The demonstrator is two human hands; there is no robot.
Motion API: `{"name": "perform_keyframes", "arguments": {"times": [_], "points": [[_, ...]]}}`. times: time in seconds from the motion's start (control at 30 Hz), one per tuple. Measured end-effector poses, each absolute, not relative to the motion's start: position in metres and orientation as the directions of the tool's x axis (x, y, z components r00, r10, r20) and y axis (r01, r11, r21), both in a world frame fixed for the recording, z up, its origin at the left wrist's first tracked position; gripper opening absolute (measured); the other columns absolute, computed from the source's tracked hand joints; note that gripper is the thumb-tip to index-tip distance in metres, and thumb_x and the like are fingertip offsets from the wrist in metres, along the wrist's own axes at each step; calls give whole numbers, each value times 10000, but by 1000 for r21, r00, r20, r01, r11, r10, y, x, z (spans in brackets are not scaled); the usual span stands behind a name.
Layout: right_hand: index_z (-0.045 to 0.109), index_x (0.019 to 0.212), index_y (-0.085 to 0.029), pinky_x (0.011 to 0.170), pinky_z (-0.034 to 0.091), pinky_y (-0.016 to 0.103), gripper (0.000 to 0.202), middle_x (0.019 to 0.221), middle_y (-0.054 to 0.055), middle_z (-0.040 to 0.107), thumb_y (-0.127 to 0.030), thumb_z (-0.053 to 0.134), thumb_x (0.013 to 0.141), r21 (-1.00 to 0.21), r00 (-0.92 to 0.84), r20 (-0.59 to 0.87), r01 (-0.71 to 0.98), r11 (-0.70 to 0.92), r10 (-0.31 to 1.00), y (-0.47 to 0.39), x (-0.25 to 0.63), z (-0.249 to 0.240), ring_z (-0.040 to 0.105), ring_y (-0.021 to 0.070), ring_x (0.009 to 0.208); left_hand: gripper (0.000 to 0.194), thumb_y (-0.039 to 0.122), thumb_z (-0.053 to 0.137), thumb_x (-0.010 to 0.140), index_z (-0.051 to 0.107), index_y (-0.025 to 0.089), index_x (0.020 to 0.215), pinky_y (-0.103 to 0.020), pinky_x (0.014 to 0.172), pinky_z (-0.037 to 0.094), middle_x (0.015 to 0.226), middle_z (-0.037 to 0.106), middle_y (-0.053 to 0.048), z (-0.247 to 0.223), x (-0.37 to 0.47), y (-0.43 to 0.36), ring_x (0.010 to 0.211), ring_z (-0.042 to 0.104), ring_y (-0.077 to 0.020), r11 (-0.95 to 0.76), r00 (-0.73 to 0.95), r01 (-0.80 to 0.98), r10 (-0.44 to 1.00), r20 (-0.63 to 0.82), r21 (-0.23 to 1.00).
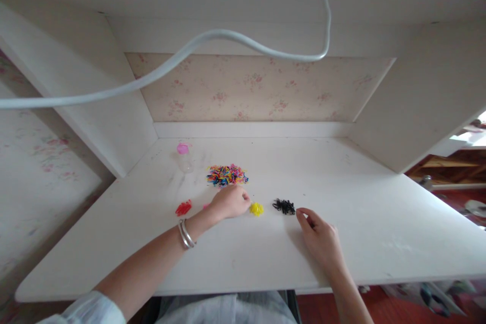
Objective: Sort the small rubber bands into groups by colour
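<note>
My left hand (231,201) reaches across the desk with its fingers curled closed, just left of a small pile of yellow rubber bands (256,209). Whatever those fingers may hold is hidden. Beyond it lies a bigger heap of mixed-colour rubber bands (227,175). Thumb and forefinger of my right hand (322,238) are pinched together at the right edge of a pile of black rubber bands (284,206); anything between them is too small to make out. Red rubber bands (184,207) sit left of my left wrist. Pink bands (206,206) are mostly covered by that wrist.
A clear container with a pink lid (183,149) is at the back left of the white desk (364,202). Side panels and an overhead shelf enclose the desk. A white cable (228,34) crosses the upper view, close to the camera.
</note>
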State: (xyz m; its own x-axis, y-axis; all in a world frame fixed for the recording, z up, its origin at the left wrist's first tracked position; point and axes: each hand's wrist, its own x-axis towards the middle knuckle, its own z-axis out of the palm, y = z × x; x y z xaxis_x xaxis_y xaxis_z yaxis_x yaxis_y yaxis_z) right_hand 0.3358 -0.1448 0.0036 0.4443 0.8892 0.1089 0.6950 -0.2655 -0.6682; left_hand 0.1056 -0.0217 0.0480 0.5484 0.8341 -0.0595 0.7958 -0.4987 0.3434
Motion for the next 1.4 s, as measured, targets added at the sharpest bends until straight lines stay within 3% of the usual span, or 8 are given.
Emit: {"name": "perform_keyframes", "arguments": {"times": [0.1, 0.3, 0.7, 0.9, 1.03, 1.2, 1.27, 1.4], "points": [[675, 920, -230, 552, 368, 216, 435, 574, -4, 602, -549, 392, 834, -661, 442, 113, 702, -265, 890, -145, 336, 3, 546, 137, 535, 238, 307, 517, 729, 736, 215, 755, -249, 607, 445, 714, 714, -45, 45, 116, -20, 674, 643, -178, -457, 512, 831, 852, -113, 317], [671, 935, -239, 559, 368, 212, 429, 582, -12, 605, -552, 394, 837, -663, 433, 115, 704, -255, 894, -145, 337, 2, 545, 131, 536, 247, 302, 545, 670, 743, 179, 751, -265, 620, 453, 767, 722, -116, 46, 124, -19, 734, 657, -218, -417, 466, 871, 869, -167, 260], [674, 929, -239, 559, 365, 217, 419, 590, -8, 610, -543, 401, 835, -661, 432, 111, 704, -258, 895, -146, 337, 3, 545, 133, 540, 230, 267, 520, 693, 738, 192, 687, -219, 486, 322, 670, 707, -49, 46, 114, -14, 554, 579, -134, -479, 544, 827, 814, -205, 294], [675, 936, -224, 548, 363, 221, 443, 587, 2, 612, -548, 391, 833, -648, 428, 118, 717, -257, 896, -145, 336, 4, 544, 141, 541, 206, 270, 542, 692, 718, 178, 634, -225, 511, 336, 619, 688, -46, 50, 111, -16, 551, 572, -137, -488, 559, 808, 811, -171, 330], [670, 933, -219, 554, 370, 224, 451, 554, -11, 583, -556, 386, 836, -653, 433, 116, 711, -260, 894, -146, 334, 6, 537, 139, 528, 237, 287, 510, 744, 724, 196, 701, -232, 607, 391, 712, 711, -46, 59, 101, -22, 651, 609, -156, -468, 540, 804, 832, -124, 366], [674, 918, -207, 537, 369, 226, 459, 529, -16, 562, -557, 391, 831, -646, 437, 132, 718, -257, 890, -146, 333, 7, 520, 133, 507, 280, 332, 463, 817, 717, 215, 832, -236, 713, 413, 870, 717, -44, 67, 62, -50, 797, 618, -169, -475, 536, 719, 843, 29, 507], [677, 913, -206, 530, 367, 222, 450, 532, -20, 559, -554, 405, 825, -653, 442, 131, 712, -258, 887, -144, 331, 8, 506, 125, 497, 286, 334, 447, 835, 702, 211, 800, -221, 673, 405, 815, 705, -25, 63, 39, -67, 743, 606, -150, -443, 507, 668, 859, 69, 598], [685, 903, -193, 493, 357, 210, 456, 575, -14, 580, -563, 437, 804, -710, 415, 117, 670, -216, 902, -131, 316, 18, 496, 118, 508, 303, 395, 443, 850, 661, 191, 801, -212, 574, 370, 690, 639, 1, 43, -6, -98, 620, 551, -127, -261, 390, 598, 921, 9, 758]]}}
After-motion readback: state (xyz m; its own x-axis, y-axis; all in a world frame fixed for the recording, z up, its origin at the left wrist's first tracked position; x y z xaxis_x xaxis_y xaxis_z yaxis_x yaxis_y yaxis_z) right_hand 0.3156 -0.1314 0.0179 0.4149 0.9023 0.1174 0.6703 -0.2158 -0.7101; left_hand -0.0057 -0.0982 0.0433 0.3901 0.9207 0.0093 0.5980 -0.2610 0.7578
